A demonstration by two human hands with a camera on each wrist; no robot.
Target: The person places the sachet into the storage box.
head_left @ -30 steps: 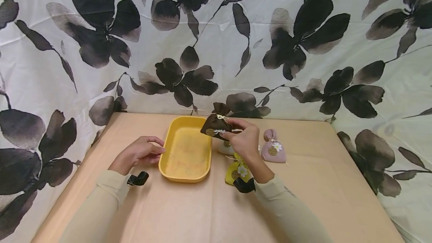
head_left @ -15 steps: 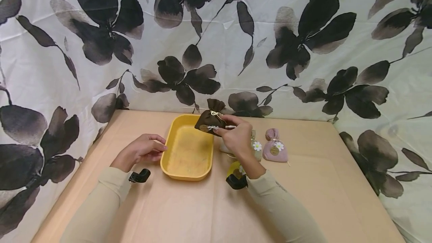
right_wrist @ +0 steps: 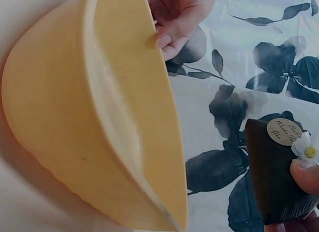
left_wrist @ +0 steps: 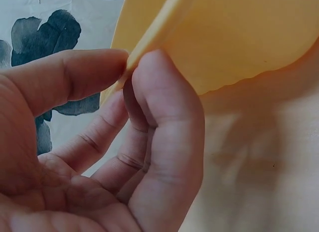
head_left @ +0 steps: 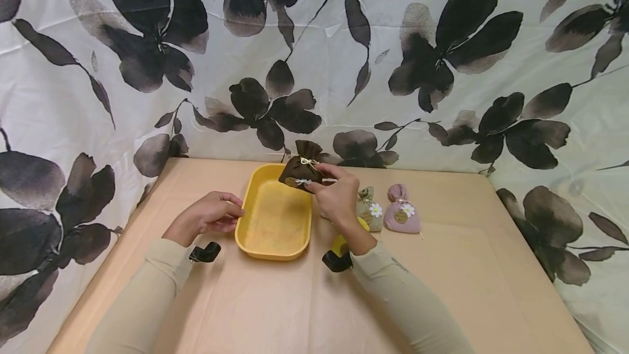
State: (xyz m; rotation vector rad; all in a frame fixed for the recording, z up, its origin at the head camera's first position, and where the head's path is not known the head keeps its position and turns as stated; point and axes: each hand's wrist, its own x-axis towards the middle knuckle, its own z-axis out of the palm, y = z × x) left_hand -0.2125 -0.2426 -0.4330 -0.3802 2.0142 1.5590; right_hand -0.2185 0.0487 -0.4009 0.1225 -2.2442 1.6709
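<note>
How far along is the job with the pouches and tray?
Nothing looks done: no pouch shows inside the yellow tray. In hand: the right hand holds the brown pouch raised by the tray's far right corner; the left hand pinches the tray's left rim. Possibly remaining: placing that pouch, then the green pouch, pink pouch and partly hidden yellow pouch.

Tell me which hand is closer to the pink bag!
Right. The right hand is left of the pink bag; the left hand is farther left, pinching the yellow tray.

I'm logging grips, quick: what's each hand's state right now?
Left hand: closed, pinching the yellow tray by its edge.
Right hand: closed, holding the brown bag.
</note>
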